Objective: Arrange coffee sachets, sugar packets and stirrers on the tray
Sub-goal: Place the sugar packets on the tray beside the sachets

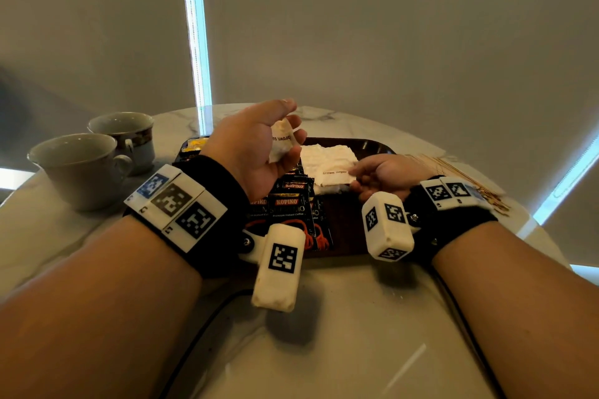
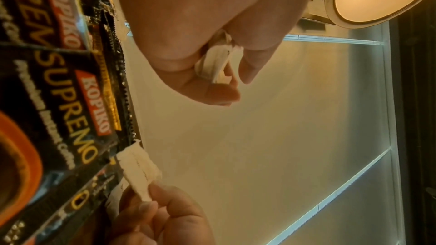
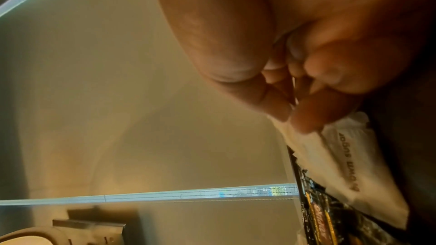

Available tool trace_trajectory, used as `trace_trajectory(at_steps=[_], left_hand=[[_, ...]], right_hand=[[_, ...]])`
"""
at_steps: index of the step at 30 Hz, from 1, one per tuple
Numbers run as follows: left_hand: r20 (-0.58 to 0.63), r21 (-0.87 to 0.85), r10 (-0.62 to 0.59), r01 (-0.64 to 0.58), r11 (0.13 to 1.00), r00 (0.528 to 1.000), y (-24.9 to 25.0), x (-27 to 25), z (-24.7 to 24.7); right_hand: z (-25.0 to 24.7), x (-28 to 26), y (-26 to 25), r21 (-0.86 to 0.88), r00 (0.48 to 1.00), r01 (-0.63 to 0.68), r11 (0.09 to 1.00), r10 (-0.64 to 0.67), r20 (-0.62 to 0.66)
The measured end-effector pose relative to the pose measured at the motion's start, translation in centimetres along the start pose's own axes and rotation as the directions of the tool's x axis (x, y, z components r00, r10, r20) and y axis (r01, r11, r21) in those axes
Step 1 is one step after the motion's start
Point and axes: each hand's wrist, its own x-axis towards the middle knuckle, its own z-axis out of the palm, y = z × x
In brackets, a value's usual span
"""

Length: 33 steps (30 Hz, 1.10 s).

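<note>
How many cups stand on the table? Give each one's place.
2. One cup stands on the table's left side beside the tray; the second cup stands right behind it, farther away. None looks hidden.

White sugar packets beside black sachets (overlapping) on tray

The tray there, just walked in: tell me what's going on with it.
A person is laying out the dark tray. The left hand holds a brown sugar packet above it, while the right hand pinches another packet lying on the tray's white pile. Coffee sachets are already on the tray; the stirrers still lie on the table.
</note>
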Motion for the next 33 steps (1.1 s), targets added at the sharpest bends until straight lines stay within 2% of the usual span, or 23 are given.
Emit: trace_trajectory(at_steps=[7, 18, 27, 31, 33], left_hand=[[0.002, 0.009, -0.011, 0.011, 1.0, 1.0, 0.08, -0.13, 0.08], [0.008, 0.01, -0.015, 0.014, 1.0, 1.0, 0.07, -0.24, 0.19], [0.001, 0.001, -0.015, 0.015, 1.0, 1.0, -0.05, -0.13, 0.03], [0.002, -0.003, -0.017, 0.017, 1.0, 1.0, -0.03, -0.1, 0.04], [0.005, -0.002, -0.021, 0.021, 1.0, 1.0, -0.07, -0.1, 0.03]], right_hand=[[0.12, -0.19, -0.08, -0.131, 1.0, 0.017, 0.991, -0.017, 0.002], [0.18, 0.31, 0.05, -0.173, 0.999, -0.007, 0.985, 0.015, 0.05], [0.26, 0.01, 0.07, -0.188, 1.0, -0.021, 0.982, 0.024, 0.014], [-0.07, 0.39, 0.12, -0.308, 0.999, -0.035, 0.951, 0.023, -0.043], [-0.08, 0.32, 0.08, -0.313, 0.998, -0.039, 0.949, 0.021, -0.061]])
